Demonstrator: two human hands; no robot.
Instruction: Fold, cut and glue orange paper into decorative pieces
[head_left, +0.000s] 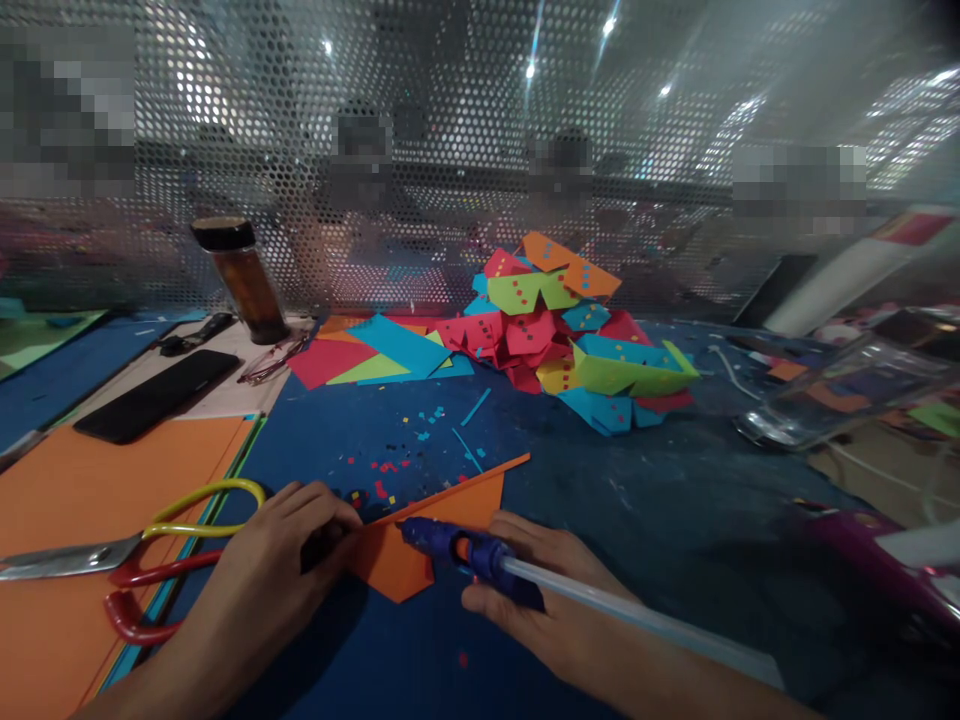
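Observation:
My left hand (289,560) is closed on the left end of a folded orange paper piece (397,570) lying over the blue table. In my right hand (559,575) is a blue hot glue gun (480,552), with a long clear glue stick (637,610) running out of its back. The gun's nozzle rests at or just above the orange paper, close to my left fingers; whether it touches I cannot tell. Scissors (105,555) with one yellow and one red handle lie left of my left hand, on a stack of orange sheets (45,640).
Folded colored paper shapes (555,340) are heaped at the back, beside flat cut paper pieces (390,350). Small paper scraps (382,470) dot the blue table (660,500). A phone (161,395) and a dark-lidded bottle (247,285) stand left; a clear glass container (847,385) is right.

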